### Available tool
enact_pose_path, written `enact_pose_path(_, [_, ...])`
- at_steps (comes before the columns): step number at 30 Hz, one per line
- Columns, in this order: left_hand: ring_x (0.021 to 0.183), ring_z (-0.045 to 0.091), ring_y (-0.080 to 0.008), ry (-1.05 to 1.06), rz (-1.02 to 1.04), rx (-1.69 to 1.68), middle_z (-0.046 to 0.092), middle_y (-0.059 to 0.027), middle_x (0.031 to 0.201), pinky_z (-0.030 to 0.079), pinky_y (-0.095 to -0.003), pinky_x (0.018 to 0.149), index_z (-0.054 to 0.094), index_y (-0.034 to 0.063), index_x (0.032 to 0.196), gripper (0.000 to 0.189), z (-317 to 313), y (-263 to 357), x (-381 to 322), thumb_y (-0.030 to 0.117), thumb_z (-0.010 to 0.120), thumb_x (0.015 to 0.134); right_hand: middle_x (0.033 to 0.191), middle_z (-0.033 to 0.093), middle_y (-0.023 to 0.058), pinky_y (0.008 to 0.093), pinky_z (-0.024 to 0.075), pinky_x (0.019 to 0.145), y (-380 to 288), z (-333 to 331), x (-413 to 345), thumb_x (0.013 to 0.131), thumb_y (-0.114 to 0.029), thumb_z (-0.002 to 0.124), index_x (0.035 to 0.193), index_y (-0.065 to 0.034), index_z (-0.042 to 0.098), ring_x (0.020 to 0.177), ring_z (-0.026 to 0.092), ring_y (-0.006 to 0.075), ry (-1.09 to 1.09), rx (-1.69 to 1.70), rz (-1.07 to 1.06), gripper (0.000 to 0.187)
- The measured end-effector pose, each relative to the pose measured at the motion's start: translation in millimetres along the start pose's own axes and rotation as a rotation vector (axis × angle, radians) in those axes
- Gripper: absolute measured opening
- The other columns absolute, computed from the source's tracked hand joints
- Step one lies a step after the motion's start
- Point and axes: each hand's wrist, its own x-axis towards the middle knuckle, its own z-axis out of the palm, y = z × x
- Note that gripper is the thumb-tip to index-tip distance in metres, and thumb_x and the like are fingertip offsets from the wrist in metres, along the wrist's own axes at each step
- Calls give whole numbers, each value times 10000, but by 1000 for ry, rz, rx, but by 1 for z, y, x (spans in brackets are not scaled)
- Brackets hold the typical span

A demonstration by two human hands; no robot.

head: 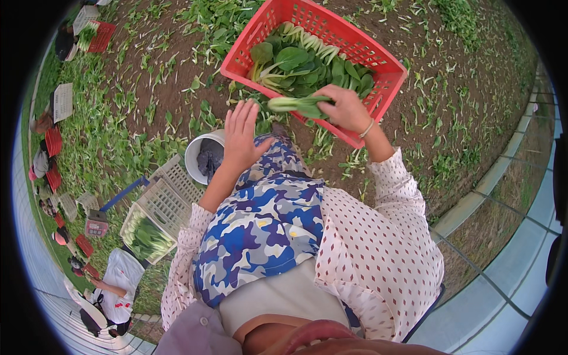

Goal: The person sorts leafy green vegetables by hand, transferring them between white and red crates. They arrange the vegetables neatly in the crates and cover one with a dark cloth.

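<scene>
My right hand [344, 108] holds a small head of leafy greens [293, 105] by its leaves, with the pale stem end pointing left. It is over the near rim of a red plastic crate [381, 71]. Inside the crate lie many similar greens [310, 66], some lined up in a row with stems towards the far wall. My left hand [242, 133] is empty, its fingers extended, just left of the stem end of the held greens. Under that forearm stands a white bucket [191, 157] with a dark cloth or bag [210, 157] inside.
Pale plastic crates [162, 204], one filled with greens [144, 237], sit at the lower left beside a scale [96, 224]. A person in white [122, 279] is nearby. Farther left are other people and red crates [53, 141]. Loose leaves litter the soil.
</scene>
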Motion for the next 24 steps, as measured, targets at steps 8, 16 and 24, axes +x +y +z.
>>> enact_pose_path(8, [698, 634, -173, -12, -776, -562, 643, -49, 757, 520, -342, 671, 682, 6, 1073, 219, -5, -40, -49, 181, 651, 945, 1148, 692, 176, 391, 526, 910, 47, 43, 18, 918, -338, 698, 1366, -53, 552, 1033, 678, 281, 63, 216, 311, 551])
enact_pose_path(16, [688, 586, -164, 383, -1213, -1431, 574, -28, 740, 528, -342, 763, 620, -50, 1147, 255, 4, -52, -130, 119, 619, 956, 1220, 672, 216, 449, 530, 935, 215, 89, -16, 923, -247, 632, 1260, -12, 580, 1125, 662, 350, -383, -675, 830, 414])
enact_pose_path(24, [1161, 595, -300, 166, -443, -494, 610, -159, 1291, 449, -374, 1008, 554, 0, 1333, 459, -7, -12, -114, 99, 683, 903, 936, 686, 256, 478, 538, 797, 39, 31, 13, 837, -176, 611, 1211, -41, 571, 885, 668, 421, -61, -315, 75, 399])
